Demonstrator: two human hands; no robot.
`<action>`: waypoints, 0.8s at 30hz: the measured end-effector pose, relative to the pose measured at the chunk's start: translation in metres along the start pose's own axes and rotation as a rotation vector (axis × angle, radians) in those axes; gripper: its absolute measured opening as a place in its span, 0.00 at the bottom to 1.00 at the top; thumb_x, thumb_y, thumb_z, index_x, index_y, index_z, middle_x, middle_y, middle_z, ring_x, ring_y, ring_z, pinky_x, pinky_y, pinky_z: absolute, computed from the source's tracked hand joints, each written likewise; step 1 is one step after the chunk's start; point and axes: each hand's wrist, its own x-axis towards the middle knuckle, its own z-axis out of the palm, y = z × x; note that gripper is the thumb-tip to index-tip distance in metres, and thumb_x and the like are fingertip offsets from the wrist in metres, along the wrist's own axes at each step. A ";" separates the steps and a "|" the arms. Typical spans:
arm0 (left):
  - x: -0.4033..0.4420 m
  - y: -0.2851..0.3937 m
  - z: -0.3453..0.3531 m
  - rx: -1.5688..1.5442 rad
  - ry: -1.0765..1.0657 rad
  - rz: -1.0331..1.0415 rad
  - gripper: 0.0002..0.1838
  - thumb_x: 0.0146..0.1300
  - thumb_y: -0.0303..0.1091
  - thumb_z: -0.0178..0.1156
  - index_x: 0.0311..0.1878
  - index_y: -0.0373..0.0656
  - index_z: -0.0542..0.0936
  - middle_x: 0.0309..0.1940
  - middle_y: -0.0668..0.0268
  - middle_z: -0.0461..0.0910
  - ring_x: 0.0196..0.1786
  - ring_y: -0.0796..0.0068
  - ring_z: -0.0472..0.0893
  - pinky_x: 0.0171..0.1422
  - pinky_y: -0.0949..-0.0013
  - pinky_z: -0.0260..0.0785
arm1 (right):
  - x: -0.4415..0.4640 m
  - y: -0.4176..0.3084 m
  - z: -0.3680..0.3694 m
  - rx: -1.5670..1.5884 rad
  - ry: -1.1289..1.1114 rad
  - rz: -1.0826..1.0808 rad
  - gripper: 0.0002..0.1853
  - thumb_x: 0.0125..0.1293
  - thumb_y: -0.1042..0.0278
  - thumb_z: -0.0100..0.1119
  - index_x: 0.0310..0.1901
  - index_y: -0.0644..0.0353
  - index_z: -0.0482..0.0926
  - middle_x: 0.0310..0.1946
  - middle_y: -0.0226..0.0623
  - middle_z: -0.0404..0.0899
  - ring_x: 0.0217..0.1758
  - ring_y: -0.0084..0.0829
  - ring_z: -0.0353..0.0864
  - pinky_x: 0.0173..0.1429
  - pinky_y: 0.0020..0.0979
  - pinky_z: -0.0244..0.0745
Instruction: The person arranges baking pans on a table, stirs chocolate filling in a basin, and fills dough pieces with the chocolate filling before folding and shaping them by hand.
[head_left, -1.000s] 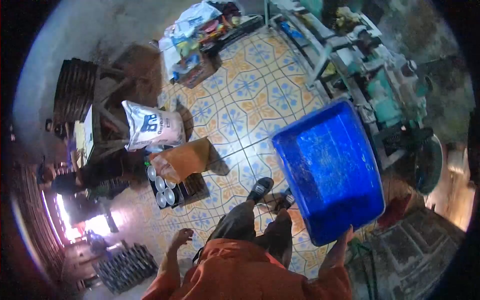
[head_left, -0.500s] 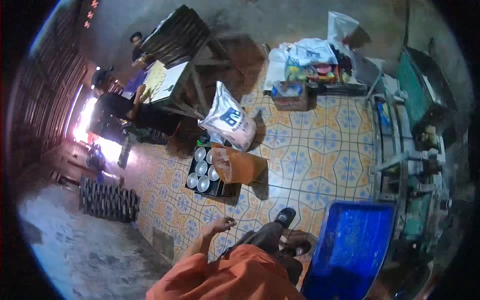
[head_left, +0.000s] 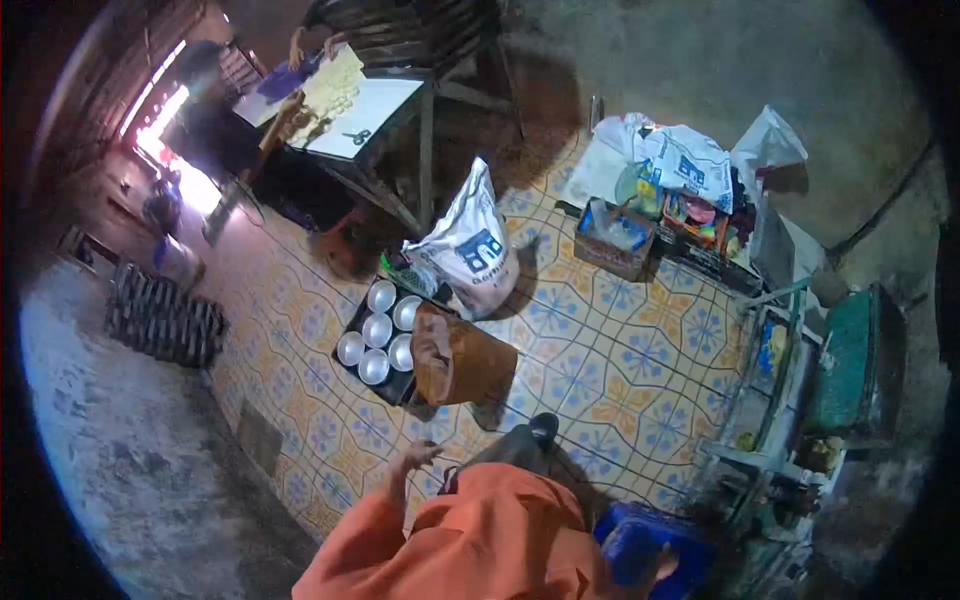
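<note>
White sack (head_left: 470, 255) bearing a blue emblem (head_left: 484, 252), its lettering too blurred to read fully, beyond a brown container (head_left: 478, 362) and round metal tins (head_left: 376, 330).
Blue tub (head_left: 632, 535) at lower right, partly hidden by the orange shirt (head_left: 490, 535); right hand (head_left: 665, 563) blurred over it, grasp impossible to tell; left hand (head_left: 418, 455) near the container, fingers released.

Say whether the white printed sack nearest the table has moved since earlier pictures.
No: against the tiled floor, the white printed sack keeps its place beside the table.
</note>
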 end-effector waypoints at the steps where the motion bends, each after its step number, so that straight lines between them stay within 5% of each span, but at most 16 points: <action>1: 0.054 -0.020 -0.008 -0.165 0.001 0.175 0.25 0.63 0.51 0.61 0.54 0.40 0.78 0.39 0.63 0.82 0.32 0.73 0.81 0.26 0.71 0.68 | 0.010 -0.026 -0.007 -0.054 0.000 0.012 0.28 0.74 0.56 0.47 0.72 0.56 0.60 0.54 0.44 0.79 0.47 0.37 0.81 0.51 0.41 0.77; 2: 0.060 0.013 -0.015 0.093 0.135 0.210 0.26 0.64 0.50 0.60 0.54 0.37 0.78 0.35 0.65 0.81 0.27 0.75 0.78 0.28 0.69 0.69 | 0.026 -0.050 -0.002 0.016 0.160 -0.152 0.24 0.71 0.53 0.51 0.61 0.61 0.70 0.51 0.48 0.80 0.48 0.41 0.80 0.50 0.46 0.75; 3: 0.069 0.035 -0.013 -0.160 0.238 0.281 0.23 0.62 0.50 0.62 0.44 0.35 0.81 0.34 0.57 0.83 0.33 0.70 0.82 0.37 0.64 0.74 | 0.046 -0.077 0.008 0.089 0.307 -0.327 0.24 0.69 0.49 0.56 0.51 0.66 0.80 0.48 0.51 0.81 0.48 0.45 0.79 0.49 0.51 0.73; 4: 0.085 0.051 -0.023 0.001 0.311 0.259 0.23 0.63 0.50 0.60 0.44 0.36 0.81 0.36 0.56 0.83 0.37 0.66 0.82 0.45 0.61 0.73 | 0.050 -0.105 -0.003 0.062 0.308 -0.346 0.24 0.69 0.49 0.56 0.51 0.66 0.80 0.48 0.51 0.81 0.48 0.45 0.79 0.49 0.51 0.73; 6: 0.057 0.125 -0.033 -0.008 0.328 0.312 0.25 0.64 0.51 0.57 0.49 0.36 0.80 0.44 0.52 0.83 0.49 0.57 0.82 0.55 0.60 0.70 | 0.068 -0.167 -0.016 0.224 -0.165 -0.260 0.27 0.74 0.60 0.48 0.70 0.62 0.62 0.25 0.37 0.79 0.17 0.31 0.73 0.31 0.39 0.75; 7: 0.072 0.136 -0.035 -0.040 0.331 0.288 0.25 0.64 0.51 0.57 0.49 0.36 0.80 0.44 0.52 0.83 0.49 0.57 0.82 0.55 0.60 0.70 | 0.078 -0.194 -0.022 0.190 -0.170 -0.282 0.27 0.74 0.60 0.48 0.70 0.62 0.62 0.25 0.37 0.79 0.17 0.31 0.73 0.31 0.39 0.75; 9: 0.103 0.158 -0.027 -0.163 0.355 0.331 0.26 0.64 0.51 0.57 0.51 0.36 0.80 0.45 0.51 0.83 0.50 0.57 0.82 0.55 0.60 0.70 | 0.116 -0.242 -0.026 0.087 -0.143 -0.731 0.18 0.72 0.54 0.53 0.46 0.63 0.79 0.40 0.48 0.81 0.41 0.37 0.82 0.44 0.42 0.76; 12: 0.114 0.199 -0.016 -0.220 0.437 0.231 0.26 0.64 0.52 0.56 0.49 0.35 0.80 0.45 0.47 0.82 0.49 0.54 0.81 0.54 0.57 0.70 | 0.146 -0.332 -0.025 -0.043 -0.259 -0.594 0.17 0.72 0.55 0.52 0.45 0.63 0.79 0.37 0.47 0.81 0.39 0.37 0.82 0.42 0.42 0.76; 13: 0.205 0.129 0.025 -0.397 0.440 0.346 0.27 0.64 0.53 0.56 0.50 0.35 0.80 0.49 0.46 0.80 0.51 0.52 0.80 0.55 0.56 0.70 | 0.155 -0.372 -0.017 -0.071 -0.287 -0.573 0.17 0.72 0.55 0.52 0.45 0.63 0.79 0.36 0.46 0.81 0.38 0.37 0.82 0.41 0.42 0.76; 14: 0.211 0.115 0.040 0.013 0.554 0.517 0.28 0.62 0.53 0.56 0.51 0.35 0.80 0.54 0.47 0.79 0.55 0.51 0.79 0.57 0.56 0.69 | 0.158 -0.410 -0.007 -0.095 -0.314 -0.555 0.17 0.72 0.56 0.52 0.45 0.63 0.79 0.35 0.46 0.81 0.37 0.37 0.82 0.41 0.42 0.76; 15: 0.203 0.123 0.069 -0.282 0.553 0.354 0.24 0.67 0.47 0.55 0.57 0.39 0.77 0.51 0.61 0.80 0.49 0.65 0.79 0.51 0.61 0.73 | 0.164 -0.453 0.003 -0.119 -0.336 -0.550 0.16 0.73 0.56 0.52 0.44 0.63 0.79 0.34 0.46 0.81 0.36 0.37 0.82 0.40 0.42 0.76; 17: 0.159 0.155 0.071 -0.231 0.242 0.026 0.27 0.64 0.52 0.58 0.58 0.42 0.78 0.45 0.66 0.82 0.44 0.70 0.80 0.44 0.64 0.73 | 0.174 -0.545 0.025 -0.148 -0.395 -0.568 0.16 0.73 0.57 0.51 0.44 0.63 0.78 0.33 0.45 0.81 0.34 0.37 0.81 0.39 0.42 0.76; 18: 0.113 0.189 0.073 -0.618 0.236 -0.054 0.30 0.61 0.56 0.59 0.55 0.39 0.79 0.41 0.60 0.84 0.41 0.67 0.83 0.43 0.61 0.76 | 0.181 -0.586 0.033 -0.151 -0.424 -0.578 0.16 0.73 0.57 0.51 0.44 0.63 0.78 0.32 0.44 0.81 0.33 0.37 0.81 0.38 0.42 0.76; 24: 0.087 0.180 0.117 -0.933 0.343 -0.363 0.26 0.61 0.56 0.60 0.50 0.42 0.81 0.37 0.64 0.83 0.36 0.71 0.82 0.33 0.66 0.71 | 0.210 -0.858 0.149 0.153 -0.891 -0.642 0.15 0.73 0.59 0.49 0.42 0.63 0.77 0.26 0.42 0.81 0.28 0.37 0.81 0.34 0.42 0.76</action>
